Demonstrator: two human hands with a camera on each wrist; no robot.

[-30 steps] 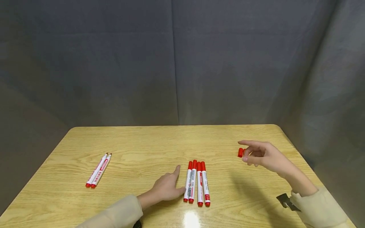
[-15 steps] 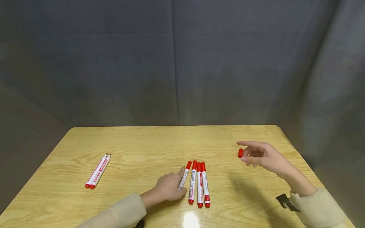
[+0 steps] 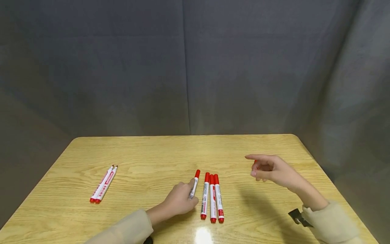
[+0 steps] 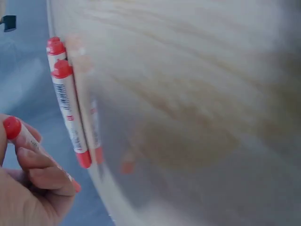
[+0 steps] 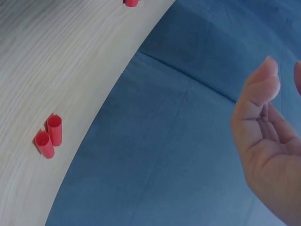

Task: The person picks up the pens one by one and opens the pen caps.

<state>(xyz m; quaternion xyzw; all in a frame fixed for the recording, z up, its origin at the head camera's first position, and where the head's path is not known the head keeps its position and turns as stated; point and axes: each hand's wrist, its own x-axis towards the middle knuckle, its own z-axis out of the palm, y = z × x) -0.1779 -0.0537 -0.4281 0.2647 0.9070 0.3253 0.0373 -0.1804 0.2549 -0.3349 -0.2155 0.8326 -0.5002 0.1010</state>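
Observation:
My left hand (image 3: 179,200) grips a capped red-and-white marker (image 3: 195,183), pinched between thumb and fingers. In the left wrist view the same marker (image 4: 28,140) lies slantwise in the curled fingers. Just to its right, three capped markers (image 3: 205,196) lie side by side on the table. Over the right part of the table hovers my right hand (image 3: 271,170), index finger extended, other fingers loosely bent, holding nothing. Two loose red caps (image 5: 55,130) stand in the right wrist view; the head view shows only a red sliver behind the hand.
Two uncapped markers (image 3: 105,185) lie together on the left of the wooden table (image 3: 152,152). A dark grey curtain (image 3: 137,84) hangs behind and beside the table.
My left hand has closed round the leftmost marker of the row and drawn it left and away from the others. The right hand has shifted slightly left, covering the caps more.

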